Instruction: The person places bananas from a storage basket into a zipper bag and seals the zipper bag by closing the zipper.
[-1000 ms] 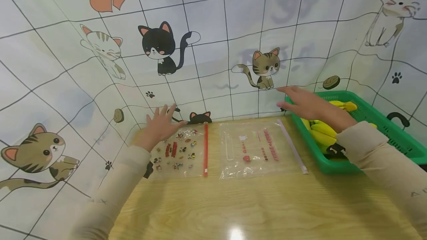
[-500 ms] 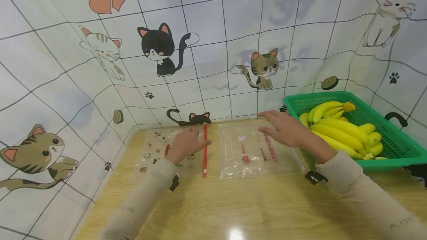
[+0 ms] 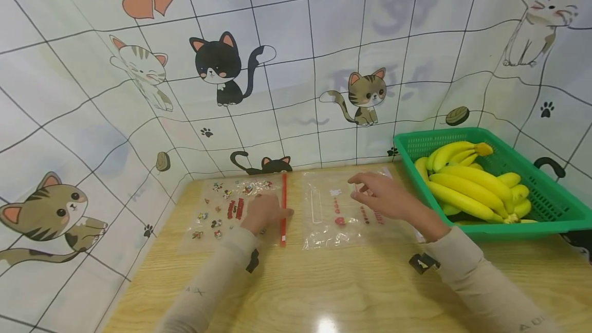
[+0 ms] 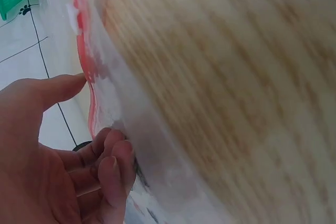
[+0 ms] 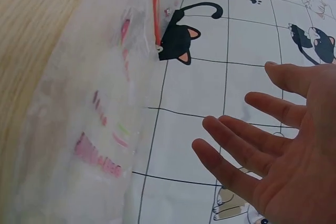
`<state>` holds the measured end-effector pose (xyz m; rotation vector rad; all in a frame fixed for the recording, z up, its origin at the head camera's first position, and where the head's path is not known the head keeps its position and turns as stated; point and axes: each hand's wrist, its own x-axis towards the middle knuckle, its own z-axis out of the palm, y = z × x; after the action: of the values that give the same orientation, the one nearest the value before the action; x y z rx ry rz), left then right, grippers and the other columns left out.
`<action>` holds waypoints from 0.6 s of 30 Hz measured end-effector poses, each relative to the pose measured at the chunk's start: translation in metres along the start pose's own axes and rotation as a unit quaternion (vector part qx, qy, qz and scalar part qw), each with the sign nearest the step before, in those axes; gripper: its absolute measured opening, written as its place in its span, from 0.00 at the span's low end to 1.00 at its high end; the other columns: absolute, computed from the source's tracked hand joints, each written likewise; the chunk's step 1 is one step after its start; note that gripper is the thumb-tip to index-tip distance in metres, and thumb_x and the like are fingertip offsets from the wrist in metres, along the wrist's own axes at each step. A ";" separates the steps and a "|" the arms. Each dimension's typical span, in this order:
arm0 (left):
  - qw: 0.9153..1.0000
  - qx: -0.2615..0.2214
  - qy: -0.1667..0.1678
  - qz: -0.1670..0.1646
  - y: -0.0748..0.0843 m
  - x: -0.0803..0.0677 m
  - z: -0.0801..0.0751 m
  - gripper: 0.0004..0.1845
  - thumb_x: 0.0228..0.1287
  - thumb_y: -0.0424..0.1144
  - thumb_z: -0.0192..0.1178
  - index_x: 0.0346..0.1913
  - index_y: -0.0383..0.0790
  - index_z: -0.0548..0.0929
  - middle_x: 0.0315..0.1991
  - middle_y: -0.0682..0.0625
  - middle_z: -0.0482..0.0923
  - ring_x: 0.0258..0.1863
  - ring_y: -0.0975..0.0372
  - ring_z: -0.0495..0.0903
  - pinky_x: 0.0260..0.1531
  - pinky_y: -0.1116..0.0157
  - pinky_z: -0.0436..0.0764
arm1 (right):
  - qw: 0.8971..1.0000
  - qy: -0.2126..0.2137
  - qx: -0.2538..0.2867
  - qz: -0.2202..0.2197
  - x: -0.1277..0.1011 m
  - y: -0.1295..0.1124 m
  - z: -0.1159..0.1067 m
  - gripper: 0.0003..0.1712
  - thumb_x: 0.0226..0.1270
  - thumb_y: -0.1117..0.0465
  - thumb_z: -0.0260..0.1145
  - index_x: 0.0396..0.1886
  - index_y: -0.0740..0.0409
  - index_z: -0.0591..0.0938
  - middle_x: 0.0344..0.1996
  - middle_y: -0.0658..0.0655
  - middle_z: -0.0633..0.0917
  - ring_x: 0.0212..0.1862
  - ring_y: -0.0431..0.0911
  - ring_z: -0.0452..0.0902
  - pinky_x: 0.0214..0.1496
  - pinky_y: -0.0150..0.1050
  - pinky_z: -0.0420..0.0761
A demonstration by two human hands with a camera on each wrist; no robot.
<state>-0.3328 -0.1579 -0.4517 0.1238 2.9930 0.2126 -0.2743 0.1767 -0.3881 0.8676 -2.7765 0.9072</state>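
My left hand (image 3: 265,212) rests on a clear zip bag (image 3: 222,215) printed with small cartoon figures, beside its red zipper strip (image 3: 283,204). In the left wrist view the left hand (image 4: 97,111) has curled fingers (image 4: 113,156) against the plastic and its thumb at the red strip (image 4: 86,66). My right hand (image 3: 384,197) hovers with spread fingers over a second clear bag (image 3: 333,220) with red print. The right wrist view shows the right hand (image 5: 273,145) open, palm off this bag (image 5: 89,129).
A green basket (image 3: 532,222) of yellow bananas (image 3: 467,184) stands at the right on the wooden table (image 3: 347,281). Cat-patterned tiled walls (image 3: 300,66) close the back and left sides. Bare wood lies in front of the bags.
The right hand came from over the basket leftward to above the second bag. The left hand moved right and down onto the first bag, near its red strip.
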 end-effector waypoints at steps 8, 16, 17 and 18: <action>1.000 -0.016 -0.002 0.000 -0.004 0.003 0.001 0.19 0.69 0.54 0.55 0.29 0.43 0.79 0.24 0.50 0.74 0.24 0.57 0.72 0.22 0.60 0.68 | 1.000 -0.017 0.019 0.014 0.002 0.011 0.015 0.23 0.78 0.54 0.62 0.65 0.62 0.78 0.60 0.64 0.84 0.54 0.57 0.86 0.56 0.57 0.86; 0.998 -0.055 0.019 0.012 -0.010 0.006 0.002 0.15 0.68 0.46 0.54 0.23 0.45 0.75 0.21 0.52 0.74 0.20 0.59 0.71 0.19 0.62 0.66 | 0.999 -0.018 0.023 0.017 0.002 0.018 0.024 0.22 0.79 0.54 0.61 0.64 0.61 0.78 0.61 0.67 0.83 0.54 0.58 0.87 0.56 0.56 0.86; 0.998 -0.063 0.022 0.012 -0.010 0.005 0.002 0.16 0.67 0.45 0.56 0.21 0.45 0.75 0.19 0.53 0.73 0.19 0.60 0.70 0.18 0.63 0.66 | 0.999 -0.019 0.024 0.016 0.002 0.019 0.025 0.22 0.79 0.54 0.61 0.64 0.61 0.79 0.60 0.67 0.83 0.53 0.57 0.87 0.55 0.56 0.86; 0.997 -0.072 0.026 0.013 -0.010 0.005 0.001 0.16 0.67 0.44 0.57 0.20 0.45 0.74 0.18 0.53 0.72 0.18 0.60 0.70 0.17 0.64 0.65 | 0.999 -0.019 0.025 0.017 0.002 0.019 0.026 0.21 0.79 0.54 0.61 0.64 0.61 0.79 0.60 0.67 0.83 0.53 0.58 0.87 0.55 0.56 0.86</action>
<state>-0.3381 -0.1673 -0.4549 0.1438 3.0153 0.4401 -0.2846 0.1738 -0.4186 0.8570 -2.8197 0.9807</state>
